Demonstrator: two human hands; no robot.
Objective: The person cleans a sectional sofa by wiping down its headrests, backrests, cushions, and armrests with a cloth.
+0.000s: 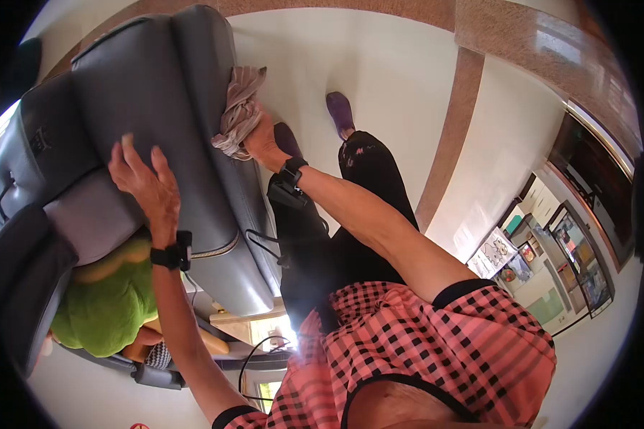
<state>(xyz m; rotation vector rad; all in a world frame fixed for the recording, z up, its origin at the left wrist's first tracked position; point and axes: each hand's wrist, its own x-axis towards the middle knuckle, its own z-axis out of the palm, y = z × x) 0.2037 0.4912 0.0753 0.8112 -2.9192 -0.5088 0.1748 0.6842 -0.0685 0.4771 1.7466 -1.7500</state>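
Sofa (132,79): grey, the landmark I steer by.
Cloth (237,107): crumpled, against the sofa's front edge.
Right hand (266,143): I see its fingers grasping the cloth.
Left hand (150,187): over the sofa, fingers spread and released; I cannot tell if they touch it.
Green cushion (107,314): at the sofa's near end.

— Does the right hand (267,145) show all its fingers?
— No, the striped cloth (237,118) is covering most of them.
— And the small objects (527,252) at right?
— Too small to name; also the mark (41,140) on the sofa (132,93) I cannot read.
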